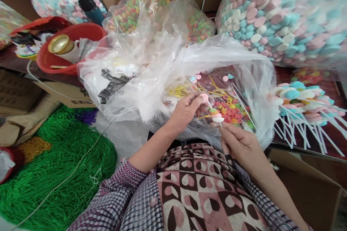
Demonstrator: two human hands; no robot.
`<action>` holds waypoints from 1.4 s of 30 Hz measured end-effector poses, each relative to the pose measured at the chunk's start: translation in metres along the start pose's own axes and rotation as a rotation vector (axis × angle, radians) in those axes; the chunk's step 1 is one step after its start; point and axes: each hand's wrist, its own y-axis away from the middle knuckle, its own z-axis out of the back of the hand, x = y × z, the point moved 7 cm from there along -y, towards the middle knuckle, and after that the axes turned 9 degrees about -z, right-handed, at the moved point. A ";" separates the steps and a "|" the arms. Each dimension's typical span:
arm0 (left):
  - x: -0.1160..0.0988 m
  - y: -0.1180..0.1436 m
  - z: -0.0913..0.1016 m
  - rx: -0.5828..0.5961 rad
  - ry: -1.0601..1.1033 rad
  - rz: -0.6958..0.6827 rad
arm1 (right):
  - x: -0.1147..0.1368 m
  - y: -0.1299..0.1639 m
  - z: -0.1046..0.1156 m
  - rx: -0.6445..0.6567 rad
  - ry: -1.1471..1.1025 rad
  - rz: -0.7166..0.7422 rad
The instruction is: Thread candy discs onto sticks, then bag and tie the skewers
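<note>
- Left hand (187,110) pinched a pink candy (204,98), seemingly aligning it.
- Right hand (238,140) grasped the candy skewer (217,117) by its near end, apparently steadying it.
- The skewer sat between both hands.

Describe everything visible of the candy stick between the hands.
The candy stick is thin and white, slanting up leftward, its lower part pinched in the right hand. It carries a white disc resembling marshmallow, with orange and green pieces above. The left hand holds a pink disc at its upper end.
</note>
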 end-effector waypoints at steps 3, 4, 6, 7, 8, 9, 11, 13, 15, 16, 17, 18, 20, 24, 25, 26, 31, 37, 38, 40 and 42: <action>-0.003 0.000 0.000 0.006 -0.090 -0.050 | -0.001 -0.003 -0.002 0.003 0.030 0.002; -0.003 0.000 0.001 0.001 -0.125 -0.057 | -0.001 -0.004 -0.002 0.002 0.028 -0.003; -0.003 0.000 0.003 -0.022 -0.197 -0.058 | -0.002 -0.004 -0.001 -0.001 0.018 -0.006; -0.003 0.000 0.005 -0.033 -0.227 -0.054 | -0.002 -0.004 -0.001 -0.003 0.012 -0.003; -0.002 0.000 0.005 -0.039 -0.248 -0.050 | -0.003 -0.003 -0.001 -0.005 0.009 -0.002; -0.002 0.000 0.006 -0.038 -0.259 -0.047 | -0.004 -0.003 -0.001 -0.006 0.007 -0.003; 0.000 0.001 0.004 -0.018 -0.262 -0.049 | -0.006 -0.003 -0.002 -0.005 0.003 -0.014; 0.000 0.001 0.003 0.009 -0.288 -0.075 | -0.008 -0.004 -0.003 0.001 -0.004 -0.034; -0.004 0.002 0.002 0.025 -0.381 -0.160 | -0.009 -0.005 -0.003 -0.004 -0.020 -0.055; -0.008 0.003 0.002 0.027 -0.457 -0.232 | -0.009 -0.004 -0.003 -0.008 -0.030 -0.067; -0.012 0.005 0.001 0.031 -0.550 -0.319 | -0.009 -0.004 -0.003 -0.012 -0.041 -0.081; -0.017 0.007 0.000 0.035 -0.653 -0.413 | -0.009 -0.003 -0.003 -0.014 -0.053 -0.099; -0.024 0.012 -0.005 0.058 -0.854 -0.581 | -0.008 -0.001 -0.003 -0.009 -0.079 -0.137; -0.022 0.018 -0.012 0.087 -1.017 -0.688 | -0.005 0.003 -0.005 0.010 -0.077 -0.168; -0.021 0.019 -0.012 0.086 -1.002 -0.688 | -0.004 0.004 -0.005 0.013 -0.069 -0.166; -0.020 0.020 -0.013 0.084 -0.976 -0.690 | -0.003 0.004 -0.006 0.012 -0.067 -0.165; -0.013 0.026 -0.017 0.132 -0.861 -0.642 | -0.002 -0.001 -0.013 0.005 -0.170 -0.174; -0.023 0.017 -0.006 0.060 -0.748 -0.492 | -0.005 -0.007 -0.009 -0.003 -0.187 -0.157; -0.026 0.016 -0.003 0.032 -0.755 -0.486 | -0.004 -0.007 -0.006 -0.011 -0.133 -0.120; -0.027 0.014 -0.003 0.019 -0.773 -0.486 | -0.004 -0.005 0.000 -0.052 -0.050 -0.059; -0.024 0.015 -0.008 0.048 -0.789 -0.506 | -0.009 -0.005 0.004 -0.100 -0.043 -0.053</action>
